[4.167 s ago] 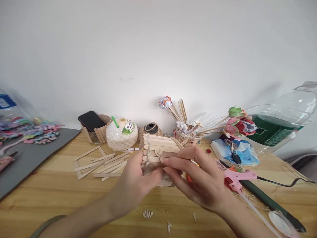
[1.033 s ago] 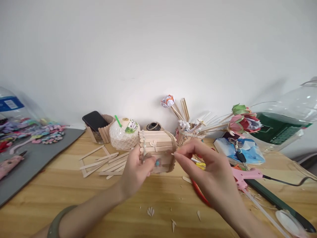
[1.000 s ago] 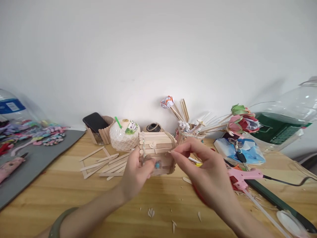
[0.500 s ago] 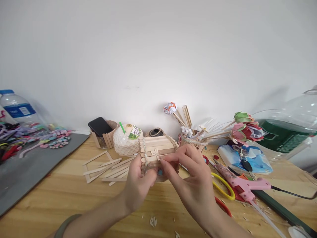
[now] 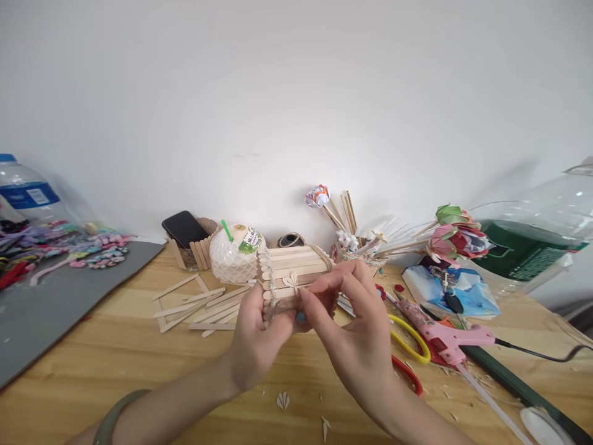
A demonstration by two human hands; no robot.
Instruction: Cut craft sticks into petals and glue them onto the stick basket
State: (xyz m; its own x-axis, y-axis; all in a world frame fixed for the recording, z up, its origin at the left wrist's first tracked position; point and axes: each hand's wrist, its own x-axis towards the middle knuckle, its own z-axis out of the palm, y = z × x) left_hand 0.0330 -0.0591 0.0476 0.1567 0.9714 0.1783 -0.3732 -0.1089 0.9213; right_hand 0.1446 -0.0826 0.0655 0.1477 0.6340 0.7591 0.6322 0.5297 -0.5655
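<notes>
My left hand (image 5: pixel 259 340) is closed around the left side of a small box made of craft sticks (image 5: pixel 296 258), its thumb along the lower front. A clear beaded string (image 5: pixel 272 281) runs down the box's left edge and twine loops at its right. On its stick face sits a flower of pale wooden petals (image 5: pixel 291 282). My right hand (image 5: pixel 359 315) pinches thumb and forefinger together at the flower's lower right; a small wooden petal seems to be at the tips, mostly hidden. A blue round bead (image 5: pixel 301 317) shows beneath.
Loose craft sticks (image 5: pixel 192 306) lie left of the box, before a coconut with a green straw (image 5: pixel 236 252). Right are yellow-handled scissors (image 5: pixel 417 339), a pink glue gun (image 5: pixel 456 339) and paper flowers (image 5: pixel 458 241). Several loose petals (image 5: pixel 283 400) lie in front. A grey mat (image 5: pixel 83 303) covers the left.
The view has shifted slightly, so most things sit a little higher and further left. Both hands keep nearly the same hold on the box, the right fingertips still at the flower.
</notes>
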